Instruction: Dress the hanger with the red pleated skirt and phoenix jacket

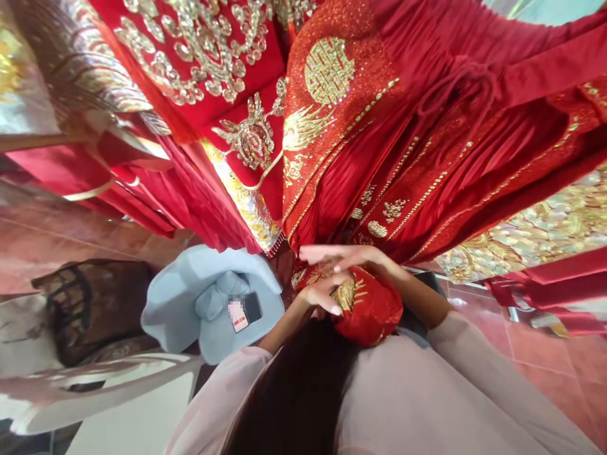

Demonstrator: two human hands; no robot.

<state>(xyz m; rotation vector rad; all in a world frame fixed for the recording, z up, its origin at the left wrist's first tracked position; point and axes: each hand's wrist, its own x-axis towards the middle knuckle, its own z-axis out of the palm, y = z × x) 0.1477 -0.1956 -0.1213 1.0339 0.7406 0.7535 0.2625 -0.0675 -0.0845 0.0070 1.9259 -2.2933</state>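
Note:
A bundle of red cloth with gold embroidery (pixel 372 313), part of a garment as far as I can see, is gathered close to my body. My left hand (pixel 323 294) grips it from the left, thumb and fingers around a gold-embroidered fold. Across the top of the bundle lies my right hand (pixel 358 256), its fingers stretched out toward the left and touching the cloth. Just beyond both hands hangs a red skirt (pixel 351 170) with gold trim and beading. The cloth under my palms is hidden.
A red panel with crystal ornaments (pixel 249 133) hangs at upper left. On the pale blue chair (pixel 177 297) lie a dark phone (pixel 253 307) and a pink-and-white card-like item (pixel 239 319). A brown bag (pixel 95 309) sits farther left, near white furniture (pixel 133 404). Gold-embroidered fabric (pixel 535 227) hangs right.

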